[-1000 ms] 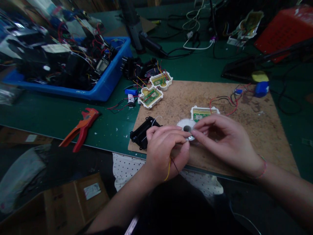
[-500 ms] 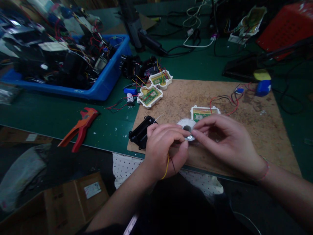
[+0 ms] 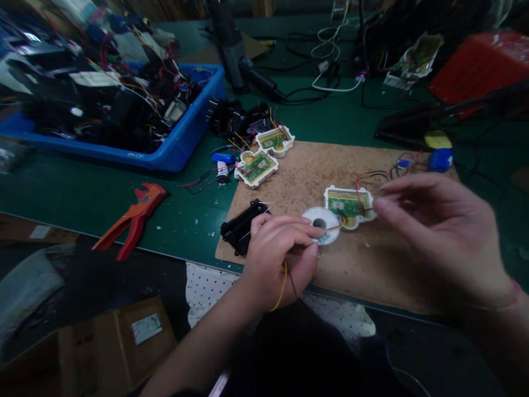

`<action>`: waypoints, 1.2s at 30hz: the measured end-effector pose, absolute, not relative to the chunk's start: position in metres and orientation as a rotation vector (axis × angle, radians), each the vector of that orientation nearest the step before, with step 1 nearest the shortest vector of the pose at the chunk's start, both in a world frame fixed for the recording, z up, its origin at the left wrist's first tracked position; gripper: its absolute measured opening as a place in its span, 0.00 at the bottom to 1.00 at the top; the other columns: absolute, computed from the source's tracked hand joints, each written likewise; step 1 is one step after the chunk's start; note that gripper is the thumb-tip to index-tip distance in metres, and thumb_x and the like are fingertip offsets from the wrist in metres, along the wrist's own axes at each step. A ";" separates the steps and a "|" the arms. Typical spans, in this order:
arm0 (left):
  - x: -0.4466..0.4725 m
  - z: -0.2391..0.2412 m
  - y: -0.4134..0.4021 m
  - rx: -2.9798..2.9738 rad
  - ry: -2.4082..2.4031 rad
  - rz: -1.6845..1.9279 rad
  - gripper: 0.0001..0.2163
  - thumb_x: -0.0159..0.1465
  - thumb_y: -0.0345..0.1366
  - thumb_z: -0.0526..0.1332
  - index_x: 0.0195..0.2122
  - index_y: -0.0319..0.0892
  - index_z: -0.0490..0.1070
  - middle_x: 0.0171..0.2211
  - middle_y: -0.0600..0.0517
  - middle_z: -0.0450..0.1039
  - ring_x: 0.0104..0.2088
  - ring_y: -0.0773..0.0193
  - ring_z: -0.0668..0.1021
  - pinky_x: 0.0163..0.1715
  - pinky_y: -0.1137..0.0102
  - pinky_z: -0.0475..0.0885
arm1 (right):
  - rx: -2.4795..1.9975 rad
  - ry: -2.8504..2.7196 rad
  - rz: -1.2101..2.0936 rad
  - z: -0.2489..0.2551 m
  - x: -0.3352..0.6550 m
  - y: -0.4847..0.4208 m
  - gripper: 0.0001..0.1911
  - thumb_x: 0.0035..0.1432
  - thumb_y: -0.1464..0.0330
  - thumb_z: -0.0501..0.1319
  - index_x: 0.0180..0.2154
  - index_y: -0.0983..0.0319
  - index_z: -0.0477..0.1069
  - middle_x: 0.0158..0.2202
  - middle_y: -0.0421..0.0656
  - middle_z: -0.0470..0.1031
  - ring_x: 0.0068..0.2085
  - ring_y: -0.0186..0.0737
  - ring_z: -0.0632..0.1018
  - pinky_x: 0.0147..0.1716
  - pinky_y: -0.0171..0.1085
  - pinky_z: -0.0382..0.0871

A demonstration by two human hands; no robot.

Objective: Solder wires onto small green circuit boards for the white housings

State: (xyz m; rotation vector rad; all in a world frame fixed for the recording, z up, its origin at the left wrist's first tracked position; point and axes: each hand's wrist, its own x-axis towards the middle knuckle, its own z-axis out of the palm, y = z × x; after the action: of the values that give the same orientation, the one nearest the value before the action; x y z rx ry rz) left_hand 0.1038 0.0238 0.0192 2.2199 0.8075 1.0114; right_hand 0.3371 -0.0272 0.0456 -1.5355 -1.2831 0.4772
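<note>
My left hand [image 3: 281, 253] is closed, thumb and fingertips pinching thin wires beside a round white spool [image 3: 330, 216]. A yellow wire [image 3: 285, 278] and a dark one trail below its palm. Right of the spool lies a white housing [image 3: 369, 199] with a green circuit board and red and black leads. Its edge is close to my right hand [image 3: 442, 237], raised over the board's right side; thumb and index are drawn together, and what they hold, if anything, cannot be made out. Left of my left hand sits a black plastic case [image 3: 241, 227], partly covered.
A brown work board [image 3: 297, 171] lies on the green bench. Two more white housings [image 3: 257, 170] stand at its upper left. Red-orange cutters [image 3: 136, 218] lie left, below a blue bin [image 3: 165, 157] full of parts. A red box [image 3: 475, 71] is back right.
My right hand has moved away from the spool to the right, uncovering the white housing and circuit board. The left hand keeps its pinch in about the same place. The view has shifted slightly.
</note>
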 end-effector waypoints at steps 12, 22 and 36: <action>0.100 0.014 0.024 2.265 0.752 1.032 0.08 0.63 0.26 0.63 0.36 0.47 0.71 0.42 0.55 0.84 0.48 0.56 0.81 0.55 0.55 0.62 | -1.549 -0.456 0.384 0.039 0.508 0.027 0.05 0.55 0.75 0.69 0.33 0.64 0.74 0.22 0.34 0.67 0.23 0.26 0.68 0.21 0.27 0.63; 0.101 0.013 0.022 2.279 0.764 1.076 0.07 0.62 0.26 0.64 0.35 0.47 0.71 0.42 0.56 0.84 0.47 0.56 0.82 0.53 0.55 0.63 | -1.694 -0.500 0.324 0.028 0.530 0.099 0.14 0.54 0.67 0.72 0.28 0.70 0.72 0.19 0.34 0.67 0.19 0.24 0.63 0.18 0.29 0.51; 0.103 0.012 0.021 2.223 0.802 1.108 0.05 0.63 0.29 0.65 0.35 0.47 0.72 0.42 0.56 0.85 0.47 0.58 0.83 0.54 0.55 0.65 | -1.083 -0.721 0.023 0.051 0.366 -0.016 0.13 0.56 0.61 0.66 0.26 0.61 0.68 0.22 0.34 0.62 0.17 0.23 0.58 0.11 0.29 0.45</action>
State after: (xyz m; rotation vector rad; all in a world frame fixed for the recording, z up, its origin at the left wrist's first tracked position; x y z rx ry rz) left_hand 0.1034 0.0206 0.0121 2.2230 0.8017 1.1085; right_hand 0.3660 -0.0160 0.0511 -1.0829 -0.7211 0.0234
